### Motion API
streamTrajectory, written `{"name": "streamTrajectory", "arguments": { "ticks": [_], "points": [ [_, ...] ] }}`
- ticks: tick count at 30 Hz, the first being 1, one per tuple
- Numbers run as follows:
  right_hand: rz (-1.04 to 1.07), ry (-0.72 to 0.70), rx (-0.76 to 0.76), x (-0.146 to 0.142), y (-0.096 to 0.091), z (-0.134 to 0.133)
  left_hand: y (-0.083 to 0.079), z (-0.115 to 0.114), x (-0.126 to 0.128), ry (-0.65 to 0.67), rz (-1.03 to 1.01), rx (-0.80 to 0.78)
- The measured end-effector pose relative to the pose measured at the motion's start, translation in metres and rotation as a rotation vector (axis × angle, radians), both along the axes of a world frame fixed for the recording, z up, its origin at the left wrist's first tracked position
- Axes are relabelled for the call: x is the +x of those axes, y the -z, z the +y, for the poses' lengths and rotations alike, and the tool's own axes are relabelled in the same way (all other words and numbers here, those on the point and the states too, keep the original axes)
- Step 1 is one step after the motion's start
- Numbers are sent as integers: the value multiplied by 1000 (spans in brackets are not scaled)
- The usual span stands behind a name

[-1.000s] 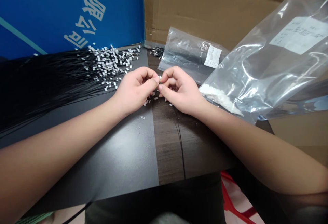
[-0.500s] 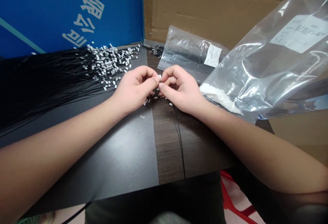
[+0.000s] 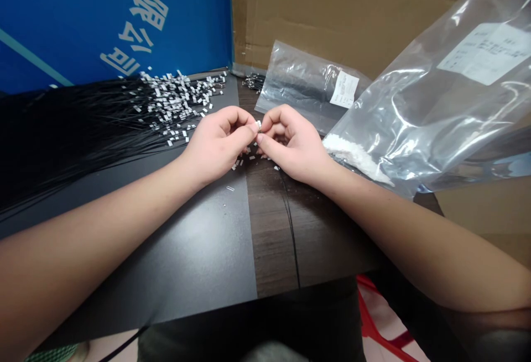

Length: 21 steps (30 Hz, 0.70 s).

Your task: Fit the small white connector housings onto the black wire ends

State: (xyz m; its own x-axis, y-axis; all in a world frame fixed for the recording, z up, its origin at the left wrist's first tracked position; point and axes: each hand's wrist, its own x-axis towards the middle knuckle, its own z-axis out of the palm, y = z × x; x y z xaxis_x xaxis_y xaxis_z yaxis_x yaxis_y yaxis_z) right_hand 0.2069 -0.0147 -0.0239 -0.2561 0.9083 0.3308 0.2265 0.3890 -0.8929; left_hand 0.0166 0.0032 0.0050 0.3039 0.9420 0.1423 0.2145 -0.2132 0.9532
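Observation:
My left hand (image 3: pixel 215 143) is closed in a pinch on a small white connector (image 3: pixel 259 124), which peeks out at its fingertips. Right beside it, my right hand (image 3: pixel 296 143) pinches thumb against forefinger on a thin black wire (image 3: pixel 292 235). The wire hangs below that hand and trails over the table to its front edge. Both sets of fingertips nearly touch, and they hide how wire and connector meet. Small loose white connectors (image 3: pixel 251 157) lie on the table under the hands.
A heap of black wires (image 3: pixel 74 124) with white ends lies at left, before a blue panel (image 3: pixel 62 14). A flat labelled bag (image 3: pixel 298 83) stands behind my hands. The large clear bag (image 3: pixel 418 102) at right holds white pieces (image 3: pixel 357 157). Brown cardboard (image 3: pixel 332 14) stands behind.

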Motion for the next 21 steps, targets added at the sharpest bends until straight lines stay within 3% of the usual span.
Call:
{"name": "streamTrajectory", "arguments": {
  "ticks": [21],
  "points": [
    [8, -1, -14, 0, 3, 1, 0, -1, 0, 13, 2, -3]
  ]
}}
